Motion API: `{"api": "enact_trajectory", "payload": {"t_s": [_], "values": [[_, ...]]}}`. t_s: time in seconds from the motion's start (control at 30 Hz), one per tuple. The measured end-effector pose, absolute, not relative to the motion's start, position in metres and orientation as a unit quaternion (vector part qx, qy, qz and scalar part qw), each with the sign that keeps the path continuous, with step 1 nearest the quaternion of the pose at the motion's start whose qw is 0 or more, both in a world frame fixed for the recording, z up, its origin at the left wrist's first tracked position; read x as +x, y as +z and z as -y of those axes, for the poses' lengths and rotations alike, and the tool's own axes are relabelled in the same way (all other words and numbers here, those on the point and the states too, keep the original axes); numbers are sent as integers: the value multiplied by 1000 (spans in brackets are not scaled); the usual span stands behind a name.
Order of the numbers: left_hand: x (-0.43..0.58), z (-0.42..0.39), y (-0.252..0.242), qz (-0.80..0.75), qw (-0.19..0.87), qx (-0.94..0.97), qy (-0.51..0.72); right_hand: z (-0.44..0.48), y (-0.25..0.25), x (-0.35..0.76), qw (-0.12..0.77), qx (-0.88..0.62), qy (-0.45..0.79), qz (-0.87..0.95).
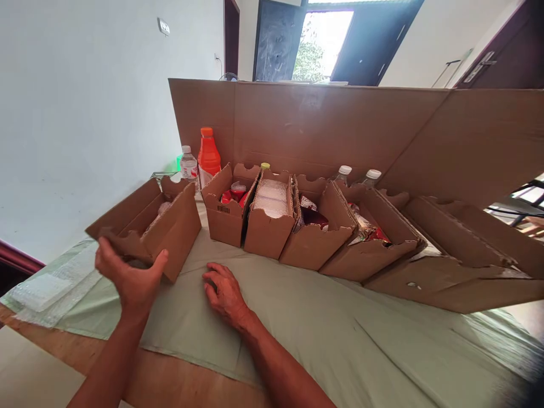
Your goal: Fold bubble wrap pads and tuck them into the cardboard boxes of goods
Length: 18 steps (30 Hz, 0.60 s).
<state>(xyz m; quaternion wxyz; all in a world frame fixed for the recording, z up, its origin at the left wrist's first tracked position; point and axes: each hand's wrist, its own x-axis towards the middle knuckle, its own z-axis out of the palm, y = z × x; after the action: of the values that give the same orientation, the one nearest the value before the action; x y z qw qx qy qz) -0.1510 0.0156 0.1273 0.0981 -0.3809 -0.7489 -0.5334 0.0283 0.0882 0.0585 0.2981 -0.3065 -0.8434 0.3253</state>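
Observation:
My left hand [132, 279] grips the near end of the leftmost open cardboard box [176, 229], thumb against its right side and fingers at the left front corner. The box stands at an angle; I cannot tell whether its base is off the table. Something pale sits inside, mostly hidden by the walls. My right hand [226, 293] lies on the green cloth [297, 323] to the right of that box, fingers loosely bent and apart, holding nothing. Nearest to it in the row is a cardboard box with red items [227, 229].
Rightward stand a box with a bubble-wrapped item [272, 198], and several more open boxes [317, 249]. Behind are an orange bottle [208, 153], a clear bottle [188, 164] and a tall cardboard panel [306, 122]. Bubble wrap [55, 289] lies at the left edge.

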Motion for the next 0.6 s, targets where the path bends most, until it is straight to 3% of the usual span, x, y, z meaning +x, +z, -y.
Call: {"api": "enact_trajectory", "payload": {"t_s": [0.1,0.43,0.6], "values": [[-160,-50,126,746,139,-390,-521,-88,60,29,298,-308,326,842],[-161,-128,120,703,23,-504,-501,-87,63,30,301,-311,335,837],[-161,-131,116,718,34,-504,-480,-87,63,29,300,-312,340,835]]}}
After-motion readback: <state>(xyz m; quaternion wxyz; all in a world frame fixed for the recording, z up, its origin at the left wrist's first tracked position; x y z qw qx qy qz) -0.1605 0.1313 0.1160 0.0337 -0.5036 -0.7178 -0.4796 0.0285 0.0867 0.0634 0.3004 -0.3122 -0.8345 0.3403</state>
